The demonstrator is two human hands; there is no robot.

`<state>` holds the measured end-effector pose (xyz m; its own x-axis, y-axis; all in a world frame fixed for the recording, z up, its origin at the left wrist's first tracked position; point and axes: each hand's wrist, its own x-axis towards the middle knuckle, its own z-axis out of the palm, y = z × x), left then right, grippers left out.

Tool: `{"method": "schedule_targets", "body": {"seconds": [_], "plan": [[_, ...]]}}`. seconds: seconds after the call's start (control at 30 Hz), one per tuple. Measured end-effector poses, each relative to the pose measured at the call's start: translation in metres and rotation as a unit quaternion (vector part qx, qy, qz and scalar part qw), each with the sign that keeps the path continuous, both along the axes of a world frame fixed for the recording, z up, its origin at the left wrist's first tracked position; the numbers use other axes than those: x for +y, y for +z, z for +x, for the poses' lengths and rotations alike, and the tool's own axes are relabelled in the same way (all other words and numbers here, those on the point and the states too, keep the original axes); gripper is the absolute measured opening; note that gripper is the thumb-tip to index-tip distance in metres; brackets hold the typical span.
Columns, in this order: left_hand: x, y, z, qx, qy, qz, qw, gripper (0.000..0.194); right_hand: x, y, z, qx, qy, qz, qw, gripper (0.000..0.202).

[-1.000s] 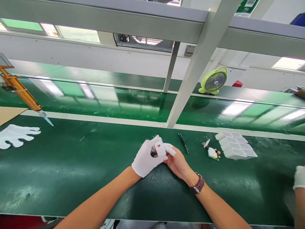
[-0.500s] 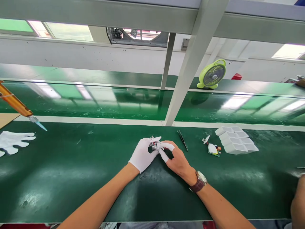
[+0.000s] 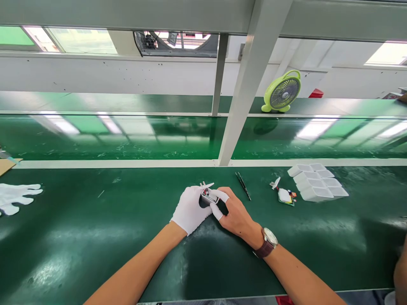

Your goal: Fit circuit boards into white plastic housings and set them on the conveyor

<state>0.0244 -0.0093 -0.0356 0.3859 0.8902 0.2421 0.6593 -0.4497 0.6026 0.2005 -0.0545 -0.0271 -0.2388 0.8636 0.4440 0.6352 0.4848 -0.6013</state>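
My left hand (image 3: 191, 209), in a white glove, is closed around a small white plastic housing (image 3: 208, 197) with red wires and a white flap sticking up at its far end. On the other side of the housing, the thumb and forefinger of my right hand (image 3: 234, 214) pinch it; white covers sit on those fingertips. The inner parts of the housing are too small to make out. Dark tweezers (image 3: 243, 186) lie on the green tabletop just beyond my right hand. Farther right is a small circuit board with a white pad (image 3: 285, 196), with a white forked piece (image 3: 275, 184) beside it.
White divided trays (image 3: 316, 182) stand at the right. A flat white glove (image 3: 19, 197) lies at the far left, near a cardboard edge (image 3: 9, 164). A grey post (image 3: 246, 82) rises behind my hands. On the back shelf sits a green fan (image 3: 282, 92). Another person's arm (image 3: 401, 271) shows at the right edge.
The view has shifted slightly, and the orange syringe at the left has almost left the picture. Both hands keep their hold on the housing, which looks slightly turned.
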Motion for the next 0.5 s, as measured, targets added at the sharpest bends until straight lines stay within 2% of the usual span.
{"method": "schedule_targets", "body": {"seconds": [0.17, 0.33, 0.5], "plan": [[0.000, 0.002, 0.004, 0.008, 0.007, -0.005, 1.000, 0.027, -0.001, -0.003, -0.002, -0.050, -0.006, 0.010, 0.999, 0.031], [-0.003, 0.008, 0.012, -0.003, 0.033, -0.020, 0.999, 0.030, 0.000, -0.005, -0.003, -0.067, -0.010, 0.023, 0.997, 0.033], [-0.010, 0.011, 0.014, -0.063, 0.069, -0.035, 0.995, 0.031, -0.001, -0.005, 0.000, -0.066, 0.031, 0.015, 0.997, 0.035]]}}
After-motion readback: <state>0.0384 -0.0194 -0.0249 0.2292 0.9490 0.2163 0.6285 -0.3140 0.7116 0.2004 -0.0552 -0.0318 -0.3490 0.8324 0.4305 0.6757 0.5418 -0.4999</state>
